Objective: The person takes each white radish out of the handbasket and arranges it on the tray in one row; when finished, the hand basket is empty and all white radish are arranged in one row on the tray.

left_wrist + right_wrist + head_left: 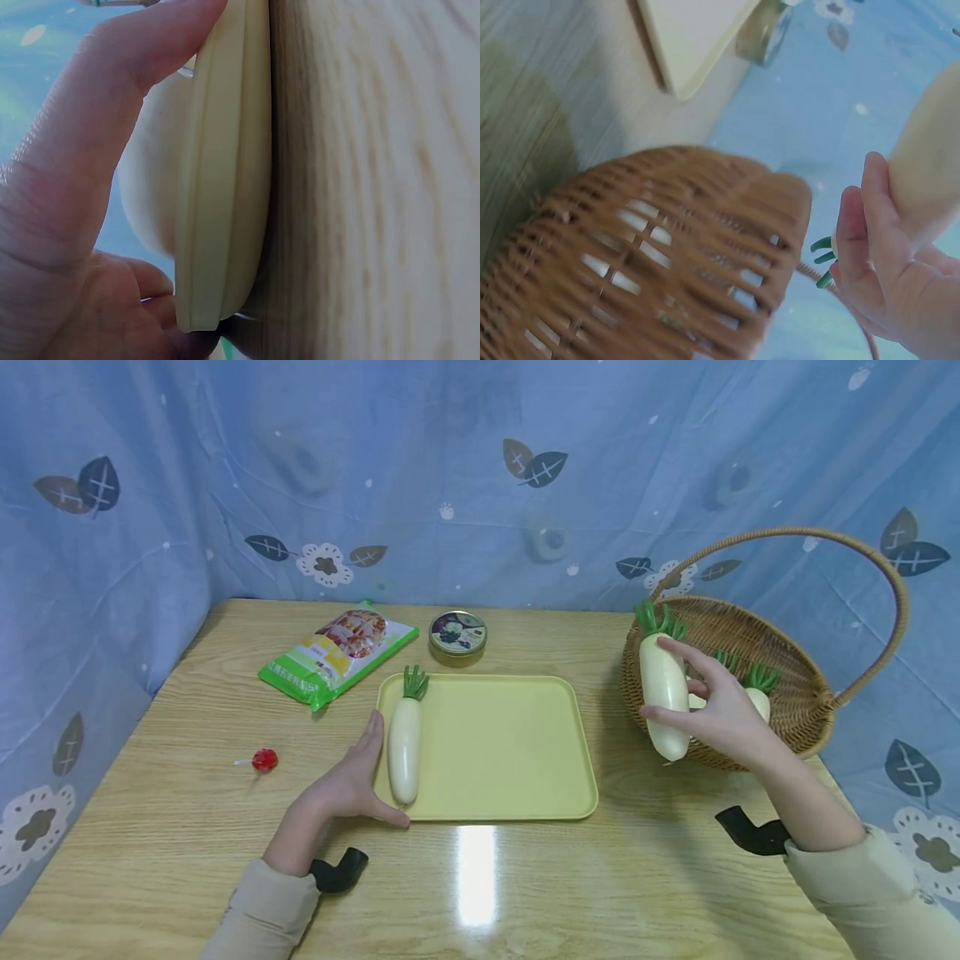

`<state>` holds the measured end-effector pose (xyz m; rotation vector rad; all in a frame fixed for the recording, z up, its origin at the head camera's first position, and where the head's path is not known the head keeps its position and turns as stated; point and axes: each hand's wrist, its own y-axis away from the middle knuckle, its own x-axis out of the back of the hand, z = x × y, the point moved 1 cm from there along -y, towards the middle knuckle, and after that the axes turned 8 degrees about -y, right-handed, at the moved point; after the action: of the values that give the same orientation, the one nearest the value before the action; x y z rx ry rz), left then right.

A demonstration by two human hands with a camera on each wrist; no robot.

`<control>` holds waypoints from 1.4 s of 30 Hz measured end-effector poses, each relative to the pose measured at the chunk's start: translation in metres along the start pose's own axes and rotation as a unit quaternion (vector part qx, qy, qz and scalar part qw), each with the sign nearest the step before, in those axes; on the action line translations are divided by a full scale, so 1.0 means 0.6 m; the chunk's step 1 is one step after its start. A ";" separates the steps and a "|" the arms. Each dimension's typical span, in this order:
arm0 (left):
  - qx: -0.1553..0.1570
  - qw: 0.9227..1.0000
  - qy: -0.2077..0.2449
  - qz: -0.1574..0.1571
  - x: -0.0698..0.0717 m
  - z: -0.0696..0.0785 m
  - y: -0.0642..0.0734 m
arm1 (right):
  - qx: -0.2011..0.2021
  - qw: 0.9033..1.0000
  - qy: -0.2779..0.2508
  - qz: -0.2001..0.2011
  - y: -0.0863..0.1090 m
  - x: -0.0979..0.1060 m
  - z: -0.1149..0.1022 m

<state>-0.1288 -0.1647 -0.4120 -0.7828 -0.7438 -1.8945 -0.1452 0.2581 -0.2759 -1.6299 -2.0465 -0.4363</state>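
My R hand (712,706) grips an oblong white, green-topped radish (662,681) by a brown wicker basket (797,689); L hand (347,787), thumb & fingers apart, touches a yellow rect. tray (502,752).

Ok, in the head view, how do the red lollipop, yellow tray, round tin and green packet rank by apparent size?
Largest to smallest:
1. yellow tray
2. green packet
3. round tin
4. red lollipop
No two of these look alike in size there.
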 end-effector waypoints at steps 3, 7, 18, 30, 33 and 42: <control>-0.003 1.000 0.001 0.001 0.000 0.000 0.001 | 0.006 1.000 -0.001 -0.007 -0.002 -0.011 -0.005; 0.000 1.000 0.000 -0.001 0.001 0.001 0.002 | 0.011 1.000 -0.006 -0.010 -0.004 -0.028 -0.009; 0.002 1.000 0.004 0.002 0.003 0.003 0.006 | 0.033 0.999 -0.005 -0.022 -0.019 -0.081 -0.014; 0.005 1.000 0.007 0.003 0.004 0.004 0.005 | 0.041 0.999 -0.002 -0.032 -0.043 -0.137 0.003; 0.005 1.000 0.007 0.002 0.005 0.004 0.005 | 0.038 0.998 -0.007 -0.039 -0.046 -0.150 0.004; 0.004 1.000 0.002 -0.002 0.003 0.002 0.001 | 0.029 0.998 -0.015 -0.060 -0.053 -0.183 0.001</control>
<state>-0.1289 -0.1652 -0.4099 -0.7738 -0.7494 -1.8949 -0.1574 0.1615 -0.3355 -1.4934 -2.1678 -0.3917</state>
